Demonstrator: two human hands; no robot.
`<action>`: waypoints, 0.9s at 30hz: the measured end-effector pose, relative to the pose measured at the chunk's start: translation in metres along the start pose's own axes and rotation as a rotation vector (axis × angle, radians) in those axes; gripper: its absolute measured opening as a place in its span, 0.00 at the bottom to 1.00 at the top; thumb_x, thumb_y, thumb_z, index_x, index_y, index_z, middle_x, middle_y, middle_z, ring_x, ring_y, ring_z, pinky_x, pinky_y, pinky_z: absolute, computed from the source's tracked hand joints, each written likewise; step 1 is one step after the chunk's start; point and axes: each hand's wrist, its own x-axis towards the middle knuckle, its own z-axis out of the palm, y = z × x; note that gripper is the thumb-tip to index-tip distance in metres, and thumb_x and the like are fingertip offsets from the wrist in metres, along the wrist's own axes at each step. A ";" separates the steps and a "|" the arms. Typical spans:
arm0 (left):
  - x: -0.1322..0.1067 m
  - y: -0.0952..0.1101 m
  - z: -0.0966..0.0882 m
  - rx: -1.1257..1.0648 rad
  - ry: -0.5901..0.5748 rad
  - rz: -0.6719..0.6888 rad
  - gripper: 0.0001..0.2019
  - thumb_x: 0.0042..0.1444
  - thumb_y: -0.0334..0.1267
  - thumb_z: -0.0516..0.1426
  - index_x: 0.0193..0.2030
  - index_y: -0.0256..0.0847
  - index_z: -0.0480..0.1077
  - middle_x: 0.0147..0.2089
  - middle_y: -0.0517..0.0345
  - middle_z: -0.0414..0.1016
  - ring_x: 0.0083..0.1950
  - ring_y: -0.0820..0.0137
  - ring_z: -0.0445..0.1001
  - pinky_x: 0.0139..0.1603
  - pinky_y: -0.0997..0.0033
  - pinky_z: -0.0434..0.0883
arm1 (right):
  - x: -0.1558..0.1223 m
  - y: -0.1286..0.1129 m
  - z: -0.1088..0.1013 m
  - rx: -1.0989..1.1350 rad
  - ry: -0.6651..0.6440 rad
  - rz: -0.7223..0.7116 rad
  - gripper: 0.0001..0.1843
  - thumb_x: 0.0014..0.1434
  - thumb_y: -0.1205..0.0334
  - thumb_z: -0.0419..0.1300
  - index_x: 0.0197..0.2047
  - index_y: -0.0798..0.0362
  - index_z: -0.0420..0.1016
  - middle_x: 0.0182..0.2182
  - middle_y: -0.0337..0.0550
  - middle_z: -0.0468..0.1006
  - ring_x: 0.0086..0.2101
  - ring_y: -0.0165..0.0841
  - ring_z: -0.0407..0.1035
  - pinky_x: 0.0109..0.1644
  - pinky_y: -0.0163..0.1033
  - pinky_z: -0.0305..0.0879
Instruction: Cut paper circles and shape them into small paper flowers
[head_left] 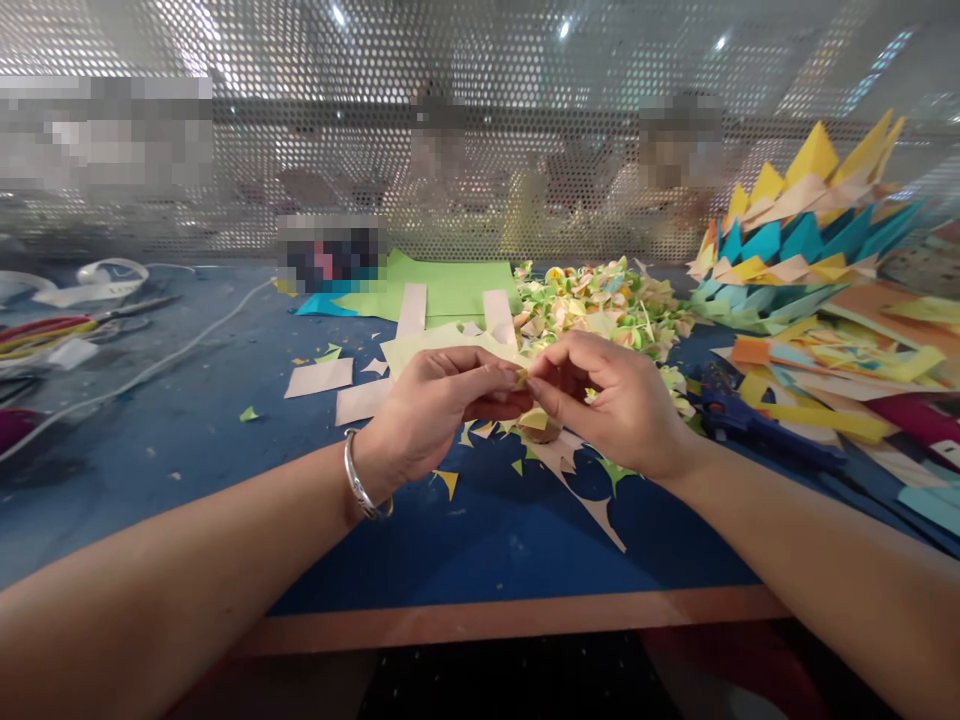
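Paper heap (600, 300) at table (187, 480) back — glue gun (757, 425) right, cable (169, 358) left

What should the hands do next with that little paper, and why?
Probably roll the little yellow paper tighter: the left hand and right hand both pinch it at the fingertips, and the pile behind holds small curled pieces.

Light is bright and even, coming from above: ceiling lights (337, 15) show as small white glints through the perforated screen (480, 150). The left hand (431, 410) and right hand (615, 400) cast soft shadows on the blue surface (487, 530). The centre is sharp, down to the paper piece (520, 378) they pinch. Edges bow and stretch; the background behind the screen is hazy, with pixelated patches.
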 end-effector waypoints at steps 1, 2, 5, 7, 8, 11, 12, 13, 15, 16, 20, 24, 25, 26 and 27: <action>0.000 0.000 0.000 0.003 -0.005 0.006 0.04 0.50 0.30 0.62 0.25 0.35 0.74 0.27 0.57 0.79 0.30 0.73 0.78 0.42 0.69 0.76 | 0.000 0.000 0.000 0.008 0.001 0.007 0.04 0.59 0.67 0.60 0.32 0.53 0.69 0.26 0.37 0.68 0.23 0.24 0.63 0.24 0.32 0.61; 0.000 0.000 0.000 0.005 -0.010 0.014 0.04 0.50 0.30 0.63 0.25 0.35 0.74 0.27 0.58 0.79 0.30 0.73 0.78 0.41 0.69 0.76 | 0.000 0.000 0.000 0.016 0.002 0.016 0.04 0.59 0.66 0.60 0.32 0.53 0.69 0.26 0.36 0.69 0.23 0.23 0.63 0.24 0.32 0.61; -0.001 -0.001 -0.001 0.014 -0.021 0.030 0.04 0.49 0.30 0.63 0.26 0.35 0.75 0.27 0.58 0.79 0.30 0.74 0.77 0.40 0.71 0.76 | 0.000 0.000 0.000 0.039 0.000 0.034 0.05 0.58 0.66 0.61 0.32 0.54 0.69 0.26 0.36 0.69 0.22 0.23 0.63 0.24 0.31 0.60; -0.002 0.000 0.000 0.023 -0.020 0.033 0.04 0.49 0.30 0.63 0.25 0.35 0.75 0.27 0.59 0.78 0.29 0.74 0.77 0.39 0.71 0.76 | 0.000 -0.001 0.000 0.048 -0.002 0.035 0.05 0.58 0.67 0.61 0.31 0.54 0.69 0.26 0.36 0.69 0.22 0.23 0.63 0.24 0.31 0.60; -0.002 0.000 0.000 0.026 -0.019 0.034 0.04 0.49 0.30 0.63 0.25 0.35 0.74 0.27 0.59 0.78 0.29 0.74 0.77 0.40 0.71 0.76 | 0.000 -0.001 -0.001 0.053 -0.003 0.035 0.05 0.58 0.67 0.60 0.31 0.54 0.69 0.26 0.36 0.69 0.22 0.23 0.63 0.24 0.31 0.60; -0.003 0.001 0.000 0.042 -0.022 0.041 0.04 0.50 0.32 0.63 0.26 0.35 0.74 0.27 0.58 0.78 0.30 0.73 0.77 0.42 0.69 0.76 | 0.000 -0.001 -0.001 0.064 -0.002 0.034 0.05 0.59 0.66 0.60 0.32 0.54 0.69 0.25 0.36 0.68 0.22 0.23 0.62 0.24 0.32 0.60; -0.003 0.001 -0.001 0.056 -0.030 0.045 0.04 0.50 0.32 0.63 0.27 0.35 0.75 0.28 0.58 0.78 0.31 0.73 0.77 0.42 0.69 0.76 | 0.000 -0.001 -0.002 0.065 -0.002 0.034 0.05 0.59 0.66 0.60 0.32 0.53 0.69 0.25 0.36 0.68 0.22 0.23 0.62 0.24 0.32 0.60; -0.003 0.001 -0.001 0.076 -0.042 0.053 0.04 0.49 0.33 0.64 0.28 0.35 0.75 0.29 0.58 0.78 0.32 0.73 0.77 0.43 0.70 0.76 | 0.000 -0.001 -0.002 0.062 0.000 0.032 0.05 0.59 0.66 0.60 0.32 0.53 0.68 0.25 0.36 0.69 0.22 0.23 0.62 0.24 0.32 0.60; -0.003 0.001 -0.002 0.129 -0.073 0.082 0.05 0.48 0.33 0.66 0.31 0.35 0.77 0.31 0.57 0.79 0.33 0.73 0.77 0.42 0.71 0.75 | -0.001 0.000 -0.004 0.046 0.005 0.029 0.05 0.59 0.66 0.61 0.32 0.53 0.68 0.26 0.36 0.69 0.23 0.24 0.63 0.25 0.32 0.61; -0.003 0.001 -0.003 0.152 -0.087 0.100 0.06 0.47 0.33 0.67 0.33 0.35 0.77 0.33 0.57 0.79 0.34 0.73 0.77 0.42 0.72 0.75 | -0.001 0.000 -0.004 0.038 0.008 0.026 0.05 0.59 0.66 0.61 0.32 0.53 0.68 0.26 0.36 0.69 0.23 0.24 0.63 0.25 0.32 0.61; -0.002 -0.002 -0.005 0.174 -0.090 0.133 0.07 0.46 0.31 0.68 0.34 0.37 0.79 0.33 0.59 0.80 0.34 0.74 0.77 0.41 0.74 0.74 | -0.002 0.002 -0.005 0.045 0.010 0.020 0.05 0.60 0.65 0.60 0.32 0.53 0.68 0.26 0.35 0.69 0.23 0.24 0.63 0.26 0.32 0.62; -0.001 -0.002 -0.005 0.141 -0.045 0.134 0.06 0.46 0.31 0.67 0.33 0.37 0.79 0.33 0.59 0.81 0.34 0.74 0.78 0.44 0.72 0.76 | -0.002 0.003 -0.005 0.057 0.015 0.039 0.04 0.60 0.63 0.61 0.36 0.54 0.71 0.28 0.37 0.70 0.24 0.24 0.64 0.25 0.32 0.63; -0.001 -0.002 -0.005 0.139 -0.031 0.134 0.06 0.46 0.31 0.67 0.33 0.37 0.79 0.33 0.59 0.81 0.34 0.74 0.78 0.44 0.71 0.76 | -0.003 0.003 -0.005 0.055 0.015 0.042 0.04 0.59 0.63 0.62 0.37 0.54 0.71 0.28 0.37 0.70 0.24 0.24 0.64 0.25 0.32 0.62; -0.001 -0.002 -0.004 0.140 -0.020 0.131 0.06 0.46 0.31 0.67 0.33 0.37 0.79 0.32 0.59 0.81 0.34 0.73 0.79 0.44 0.70 0.76 | -0.003 0.004 -0.005 0.053 0.014 0.044 0.05 0.59 0.63 0.62 0.37 0.54 0.71 0.28 0.37 0.71 0.24 0.24 0.64 0.25 0.32 0.62; -0.001 -0.001 -0.004 0.144 -0.014 0.126 0.05 0.47 0.31 0.67 0.33 0.37 0.79 0.32 0.58 0.81 0.33 0.73 0.79 0.45 0.70 0.76 | -0.003 0.004 -0.004 0.052 0.012 0.044 0.05 0.59 0.62 0.62 0.38 0.54 0.72 0.28 0.37 0.71 0.24 0.24 0.64 0.25 0.32 0.62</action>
